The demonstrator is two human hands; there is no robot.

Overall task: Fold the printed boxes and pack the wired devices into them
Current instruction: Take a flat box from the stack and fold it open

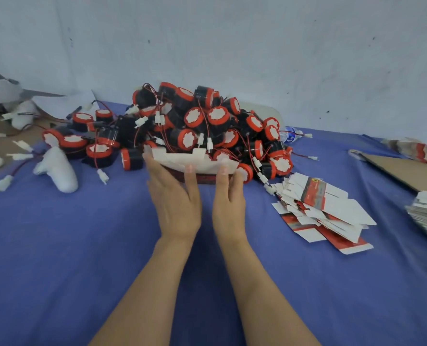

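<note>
A: Where is the box?
B: The box blank (pixel 195 159) sits just in front of the device pile (pixel 207 123). The left hand (pixel 175 196) and right hand (pixel 228 196) pinch its near edge, thumbs on top.
A: Handling?
B: Probably light, bendy card. Grip the panels beside the creases, not the flaps.

Blue-covered table (pixel 82 245) bears a heap of wired devices (pixel 202 126), flat printed boxes (pixel 327 211), a cardboard sheet (pixel 407 171)

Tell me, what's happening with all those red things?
A person's left hand and right hand hold one flat printed box just in front of a heap of red-and-black wired devices on the blue cloth. It is not folded yet. More flat boxes lie piled to the right.
</note>
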